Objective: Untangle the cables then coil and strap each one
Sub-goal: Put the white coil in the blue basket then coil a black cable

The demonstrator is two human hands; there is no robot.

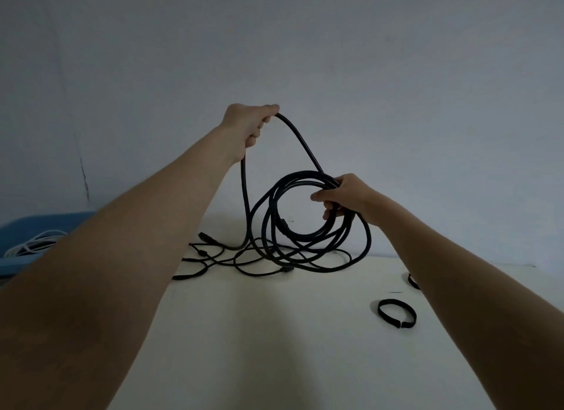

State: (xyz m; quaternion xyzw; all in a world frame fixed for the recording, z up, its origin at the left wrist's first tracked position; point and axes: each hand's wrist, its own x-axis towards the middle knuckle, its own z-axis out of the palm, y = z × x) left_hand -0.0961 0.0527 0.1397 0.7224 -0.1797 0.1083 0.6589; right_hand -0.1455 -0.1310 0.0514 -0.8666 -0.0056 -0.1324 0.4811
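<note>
My right hand (341, 197) grips a coil of thick black cable (274, 208) held upright above the white table (274, 333). My left hand (248, 125) is raised higher and grips a free stretch of the same cable, which arches from the coil over my fingers and drops to the table. Thinner black cables with plugs (213, 257) lie tangled on the table under the coil. A black strap (396, 313) lies looped to the right, and a second strap (412, 280) shows partly behind my right forearm.
A blue tray (36, 226) with a white cable (33, 241) in it sits at the far left. A plain grey wall stands behind the table. The table's near half shows bare white surface between my arms.
</note>
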